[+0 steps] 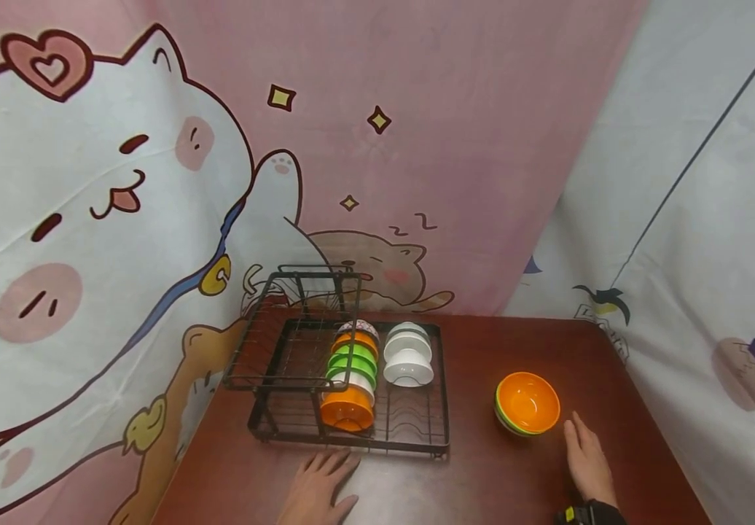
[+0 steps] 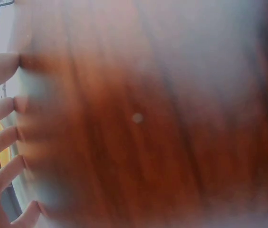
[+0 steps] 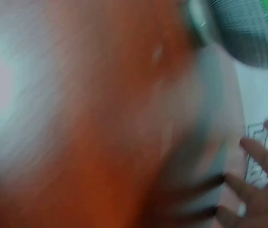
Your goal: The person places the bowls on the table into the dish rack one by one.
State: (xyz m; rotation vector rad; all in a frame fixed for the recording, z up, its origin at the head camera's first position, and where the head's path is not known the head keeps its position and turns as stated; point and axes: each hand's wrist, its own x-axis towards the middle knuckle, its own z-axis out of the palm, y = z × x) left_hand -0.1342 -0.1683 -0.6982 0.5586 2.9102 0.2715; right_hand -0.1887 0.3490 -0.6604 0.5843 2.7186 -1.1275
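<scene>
Below, both hands' fingers (image 1: 334, 463) flat, holding nothing, on brown table (image 1: 482, 474); cartoon-cat curtains (image 1: 122, 182) behind.

One black wire dish rack (image 1: 351, 430) is sitting on the counter (image 1: 482, 481). About six coloured bowls (image 1: 350, 379) are standing in one row inside it, with roughly three white bowls (image 1: 407, 355) beside them. One stack of bowls (image 1: 527, 405), orange on top, is sitting apart; its count is unclear. Two hands are showing.
</scene>
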